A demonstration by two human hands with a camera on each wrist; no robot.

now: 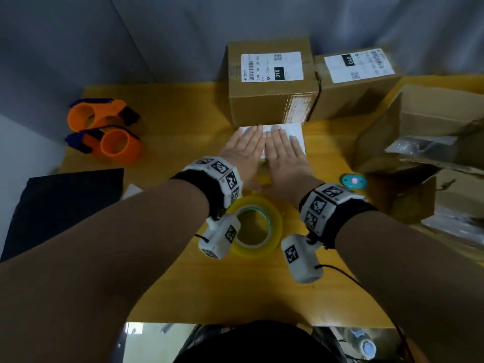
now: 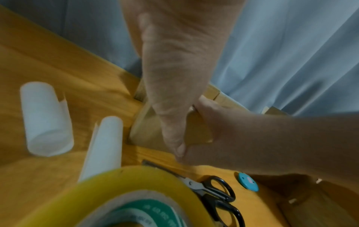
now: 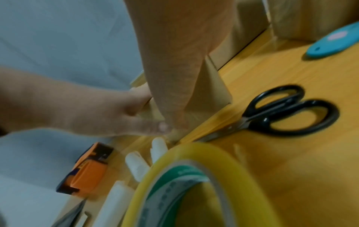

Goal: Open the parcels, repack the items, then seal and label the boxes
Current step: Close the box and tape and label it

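Yellow wooden table point(image 1: 167, 297) against grey curtain point(image 1: 157, 27), strewn with cardboard boxes point(image 1: 272, 82).

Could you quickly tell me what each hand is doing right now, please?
Left hand: open, fingers straight, pressing flat on the white label.
Right hand: open, fingers straight, pressing flat on the same label.

On my feed, left forearm: bare, no sleeve; black wristband point(image 1: 207, 189) carrying a white block ring printed with black-and-white square markers. White rounded camera pod point(image 1: 220, 238) hangs under the wrist, marker-tagged, thin black cable at its side. Right forearm: matching black wristband point(image 1: 340, 218), same marker blocks, a white pod point(image 1: 301, 259) and a black cable trailing back. Torso: dark garment at lower frame edge.
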